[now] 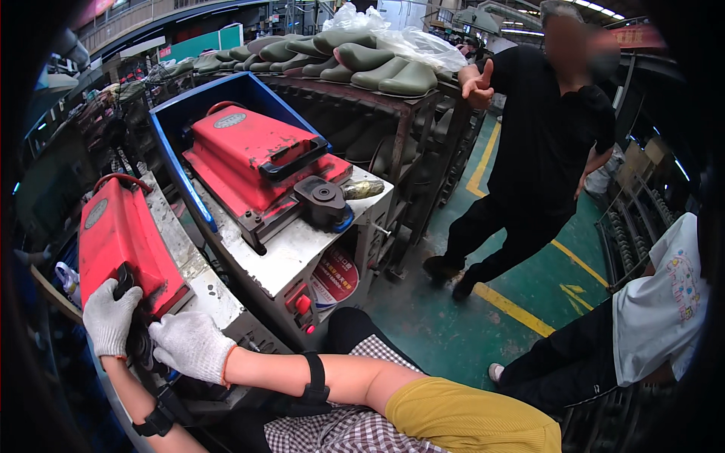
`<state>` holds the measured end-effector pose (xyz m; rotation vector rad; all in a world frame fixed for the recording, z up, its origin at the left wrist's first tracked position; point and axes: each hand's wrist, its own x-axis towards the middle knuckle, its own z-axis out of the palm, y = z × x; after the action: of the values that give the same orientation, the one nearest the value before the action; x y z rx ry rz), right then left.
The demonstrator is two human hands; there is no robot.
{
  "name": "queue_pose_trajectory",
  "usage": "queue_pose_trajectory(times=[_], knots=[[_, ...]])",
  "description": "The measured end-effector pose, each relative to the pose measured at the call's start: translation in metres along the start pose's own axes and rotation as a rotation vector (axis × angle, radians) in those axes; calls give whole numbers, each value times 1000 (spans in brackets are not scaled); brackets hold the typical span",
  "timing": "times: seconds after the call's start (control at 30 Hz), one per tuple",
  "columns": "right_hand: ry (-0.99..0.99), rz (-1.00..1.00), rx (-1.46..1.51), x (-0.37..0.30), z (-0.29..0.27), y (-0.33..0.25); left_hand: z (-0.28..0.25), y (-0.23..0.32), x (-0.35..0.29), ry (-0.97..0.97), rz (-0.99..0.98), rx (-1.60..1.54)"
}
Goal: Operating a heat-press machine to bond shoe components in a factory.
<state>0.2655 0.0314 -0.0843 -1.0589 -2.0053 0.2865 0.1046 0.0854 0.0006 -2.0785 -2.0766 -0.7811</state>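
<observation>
Both my hands wear white knit gloves and are at the left machine, which has a worn red cover [121, 234]. My left hand [112, 318] is closed on the black handle [124, 278] at the near end of that cover. Just to its right, my right hand [192, 347] is closed, with its fingers curled down beside a dark part [139, 341] at the machine's front. What those fingers hold, if anything, is hidden.
A second machine's red cover [249, 155] sits in a blue frame [181, 181], with a black clamp part [325, 198] in front. Green shoes [393, 75] crowd a rack behind it. One person in black [544, 136] points; another in white [664, 302] is at right.
</observation>
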Motion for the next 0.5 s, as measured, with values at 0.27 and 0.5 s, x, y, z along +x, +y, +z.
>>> queue_pose_trajectory(times=[0.27,0.5], knots=[[3,-23,8,2,-2,3,-4,6,2,-10,15,8],[10,-8,10,0,-5,-1,-2,2,2,2,14,49]])
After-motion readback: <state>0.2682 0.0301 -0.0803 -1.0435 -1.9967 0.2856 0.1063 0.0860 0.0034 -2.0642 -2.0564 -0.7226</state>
